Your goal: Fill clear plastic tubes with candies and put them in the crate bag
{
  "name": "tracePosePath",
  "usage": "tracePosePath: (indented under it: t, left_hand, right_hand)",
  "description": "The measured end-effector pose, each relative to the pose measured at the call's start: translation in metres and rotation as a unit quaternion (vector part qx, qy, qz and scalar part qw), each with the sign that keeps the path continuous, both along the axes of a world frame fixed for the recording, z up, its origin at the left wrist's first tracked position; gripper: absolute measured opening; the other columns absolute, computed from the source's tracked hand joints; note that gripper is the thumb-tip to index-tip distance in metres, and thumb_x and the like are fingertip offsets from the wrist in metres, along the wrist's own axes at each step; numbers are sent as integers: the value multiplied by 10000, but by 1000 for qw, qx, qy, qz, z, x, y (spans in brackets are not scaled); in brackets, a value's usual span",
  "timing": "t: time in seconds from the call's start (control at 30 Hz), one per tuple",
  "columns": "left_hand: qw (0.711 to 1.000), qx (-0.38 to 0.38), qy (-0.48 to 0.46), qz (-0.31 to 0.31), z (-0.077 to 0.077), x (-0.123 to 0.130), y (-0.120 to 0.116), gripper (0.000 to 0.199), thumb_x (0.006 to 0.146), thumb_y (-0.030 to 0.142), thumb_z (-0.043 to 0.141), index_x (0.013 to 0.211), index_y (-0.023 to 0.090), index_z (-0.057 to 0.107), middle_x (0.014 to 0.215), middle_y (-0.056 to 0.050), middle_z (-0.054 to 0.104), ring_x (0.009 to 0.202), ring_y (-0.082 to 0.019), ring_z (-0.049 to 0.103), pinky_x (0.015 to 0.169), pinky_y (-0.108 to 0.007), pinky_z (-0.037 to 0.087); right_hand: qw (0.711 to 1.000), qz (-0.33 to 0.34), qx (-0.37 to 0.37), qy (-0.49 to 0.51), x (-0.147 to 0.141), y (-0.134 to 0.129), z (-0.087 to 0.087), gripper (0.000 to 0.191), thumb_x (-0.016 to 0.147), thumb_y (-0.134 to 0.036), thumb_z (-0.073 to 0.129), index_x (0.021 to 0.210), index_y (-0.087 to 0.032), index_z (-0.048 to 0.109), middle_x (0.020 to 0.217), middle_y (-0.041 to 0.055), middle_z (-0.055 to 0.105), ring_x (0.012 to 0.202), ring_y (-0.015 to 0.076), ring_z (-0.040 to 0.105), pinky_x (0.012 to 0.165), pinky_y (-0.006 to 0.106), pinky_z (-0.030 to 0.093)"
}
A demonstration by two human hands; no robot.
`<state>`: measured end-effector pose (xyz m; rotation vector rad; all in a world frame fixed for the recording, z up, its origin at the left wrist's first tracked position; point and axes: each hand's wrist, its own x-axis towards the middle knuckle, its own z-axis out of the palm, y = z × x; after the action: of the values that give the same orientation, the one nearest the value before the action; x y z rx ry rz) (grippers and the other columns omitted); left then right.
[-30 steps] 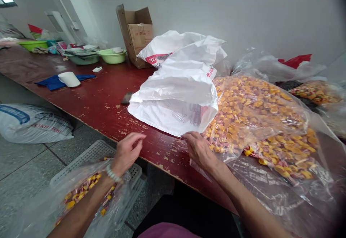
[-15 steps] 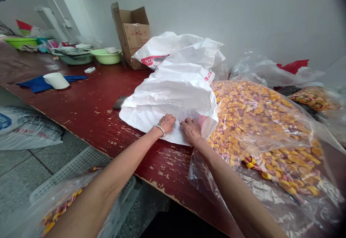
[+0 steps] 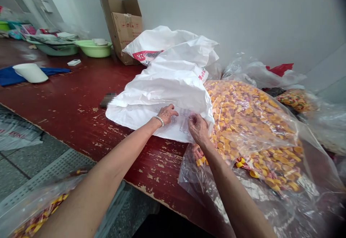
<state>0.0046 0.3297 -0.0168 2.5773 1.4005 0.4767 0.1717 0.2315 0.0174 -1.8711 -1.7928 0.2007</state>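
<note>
A white woven sack lies on the red table with its mouth towards me. On its inner face are several small clear plastic pieces, some showing round rims. My left hand, with a beaded bracelet at the wrist, hovers low over these pieces, its fingers bent and apart. Beside it, my right hand is closed, and a clear round-rimmed piece shows at its fingertips. How much of that piece sits inside the fingers is hidden.
To the right spreads a big clear bag of yellow-and-red pieces. An open cardboard box stands behind the sack. Farther left are green basins, a white cup-shaped thing on blue cloth, and a small white box. A perforated crate sits below the table edge.
My right hand has gone from lying on the sack to closing on a clear piece. The left hand's fingers have lifted and spread. The view has shifted right.
</note>
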Motion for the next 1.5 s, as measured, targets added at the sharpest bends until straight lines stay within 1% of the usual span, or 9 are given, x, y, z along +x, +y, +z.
tracePosePath:
  t: [0.1, 0.23, 0.47, 0.63, 0.83, 0.9, 1.17, 1.3, 1.5]
  left_hand:
    - [1000, -13, -1, -9, 0, 3, 0, 399, 694, -22, 471, 910, 240, 681, 1212, -56, 543, 1058, -253, 525, 904, -394, 369]
    - [998, -42, -35, 26, 3, -5, -10, 358, 684, -4, 498, 927, 220, 636, 939, -67, 638, 973, -263, 560, 907, -428, 354]
    - [960, -129, -218, 119, 4, -33, -29, 323, 672, 140, 583, 993, 173, 598, 775, -41, 618, 785, -218, 594, 754, -338, 440]
    - [896, -211, -374, 110, 5, -44, -48, 277, 716, 221, 575, 981, 160, 525, 851, -57, 654, 714, -162, 635, 674, -303, 481]
    - [715, -321, -620, 27, 1, -47, -72, 471, 577, 166, 724, 1012, 166, 544, 742, 16, 601, 702, -122, 603, 741, -303, 459]
    - [700, -321, -638, 14, 1, -48, -79, 516, 556, 148, 738, 1046, 164, 575, 708, 36, 567, 675, -100, 560, 722, -277, 440]
    - [677, -330, -657, 29, -5, -48, -106, 343, 561, 125, 750, 854, 163, 577, 840, 17, 580, 721, -87, 540, 686, -231, 411]
    - [649, -347, -677, 1, -12, -46, -119, 367, 587, 115, 752, 876, 179, 536, 897, 20, 607, 807, -110, 583, 768, -253, 431]
    - [651, -339, -678, -35, -12, -39, -135, 428, 633, 138, 750, 1010, 191, 555, 1054, -37, 634, 999, -175, 585, 878, -295, 434]
  right_hand:
    - [999, 11, -25, -37, 0, 3, 2, 323, 808, -114, 391, 1084, -120, 559, 965, 99, 651, 878, 188, 601, 748, 260, 441]
    - [993, 29, -62, -96, -5, 8, 1, 334, 742, -25, 433, 995, -126, 625, 1074, 147, 626, 956, 228, 589, 734, 271, 424]
    - [981, 30, -99, -165, -10, 15, 0, 360, 767, -49, 437, 1077, -140, 596, 1061, 126, 619, 892, 216, 596, 632, 258, 404]
    - [969, 72, -102, -212, -11, 15, 0, 314, 762, -73, 472, 1014, -159, 639, 1096, 121, 583, 967, 237, 560, 640, 253, 399]
    - [958, 146, -108, -222, -4, 21, -7, 272, 809, -98, 452, 947, -185, 670, 1068, 118, 578, 912, 222, 576, 654, 267, 406]
    - [957, 167, -108, -209, -1, 22, -8, 255, 805, -98, 464, 913, -193, 674, 1050, 106, 588, 899, 216, 581, 652, 268, 406]
    - [978, 194, -81, -8, -28, -9, -2, 256, 838, -277, 532, 1071, -176, 556, 1024, 48, 617, 781, 134, 567, 701, 250, 439]
    - [918, 214, -129, 308, -51, -27, -9, 318, 767, -428, 596, 977, -191, 563, 936, 19, 621, 696, 126, 537, 624, 258, 443]
    - [883, 218, -111, 400, -72, -37, -22, 465, 789, -481, 561, 1139, -186, 483, 1105, 65, 565, 974, 181, 545, 874, 343, 451]
